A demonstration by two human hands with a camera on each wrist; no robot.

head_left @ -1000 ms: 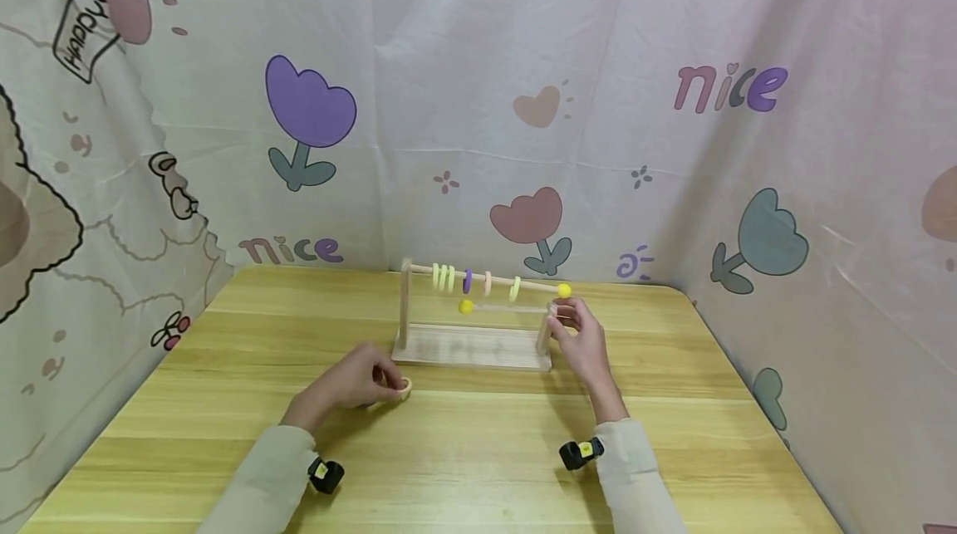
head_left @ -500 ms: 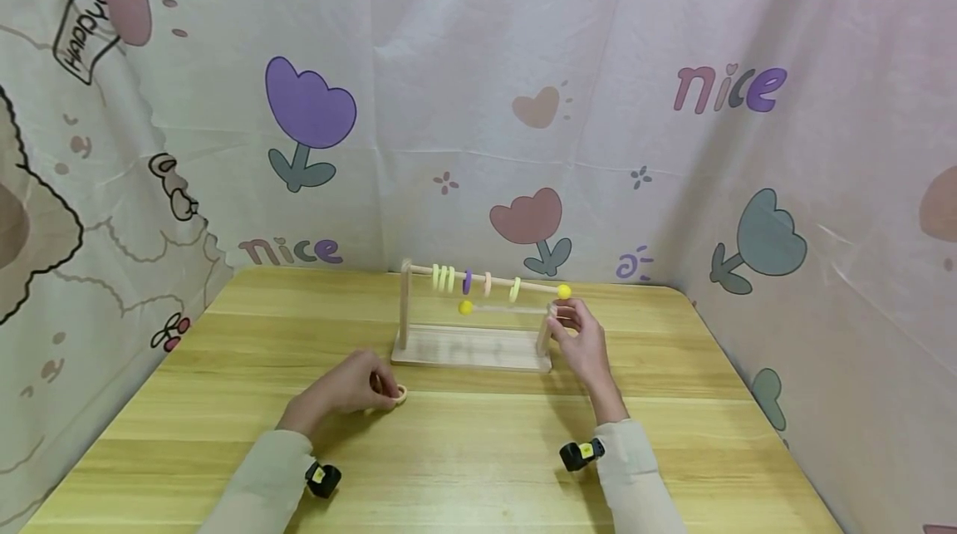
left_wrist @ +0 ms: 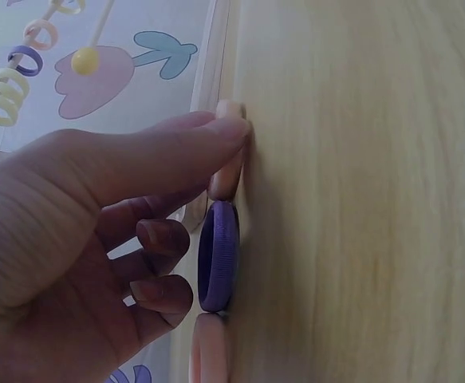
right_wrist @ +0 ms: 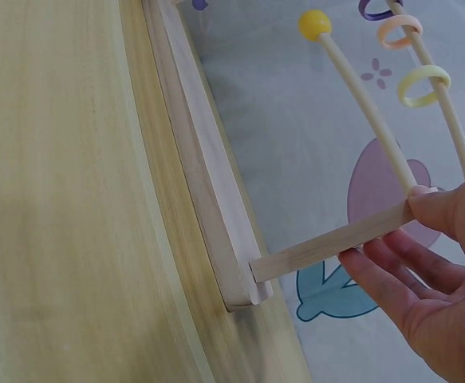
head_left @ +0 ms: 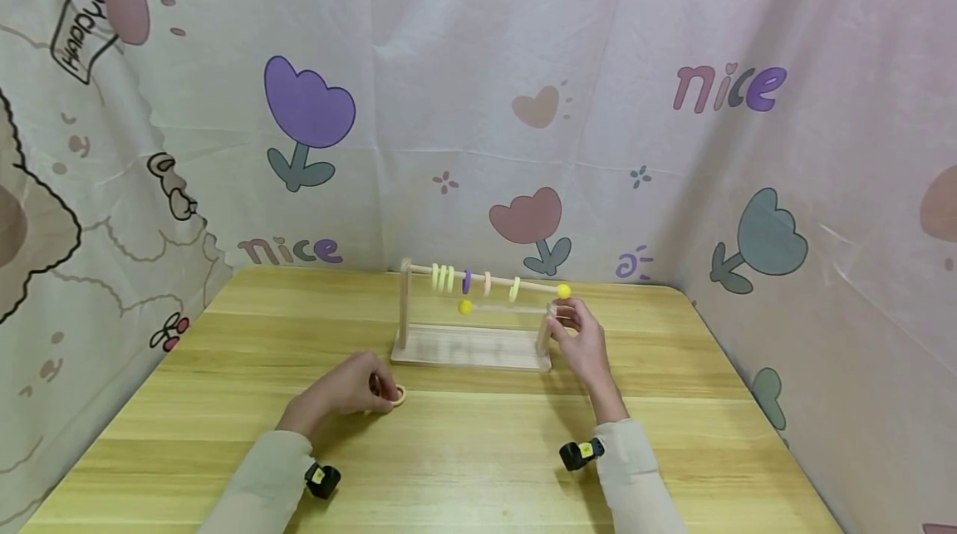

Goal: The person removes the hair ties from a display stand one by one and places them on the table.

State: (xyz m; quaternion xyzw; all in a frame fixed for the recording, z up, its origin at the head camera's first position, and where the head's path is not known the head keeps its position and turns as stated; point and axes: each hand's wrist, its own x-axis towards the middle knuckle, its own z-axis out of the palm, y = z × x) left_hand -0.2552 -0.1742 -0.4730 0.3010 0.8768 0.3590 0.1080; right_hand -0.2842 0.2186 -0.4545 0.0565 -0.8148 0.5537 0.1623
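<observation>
My left hand (head_left: 347, 384) pinches a peach ring (left_wrist: 227, 179) between thumb and forefinger, low over the tabletop. In the left wrist view a purple ring (left_wrist: 230, 259) and another peach ring (left_wrist: 210, 351) line up behind it, below the curled fingers. A wooden rack (head_left: 471, 348) stands ahead. My right hand (head_left: 585, 345) grips the upper end of its right post (right_wrist: 328, 242), thumb on one side and fingers on the other. The rack's upper rod (head_left: 538, 286) carries several pale yellow rings, a purple ring (head_left: 467, 281) and a pink ring (head_left: 488, 283).
A lower rod with a yellow ball (head_left: 465, 307) at its free left end extends from the right post. Another yellow ball (head_left: 564, 291) caps the upper rod. The wooden table (head_left: 478, 467) meets a printed cloth backdrop (head_left: 441, 119) behind and at the sides.
My left hand has shifted slightly left and toward me, carrying the peach ring, and has slowed over the last half second. My right hand stays on the post.
</observation>
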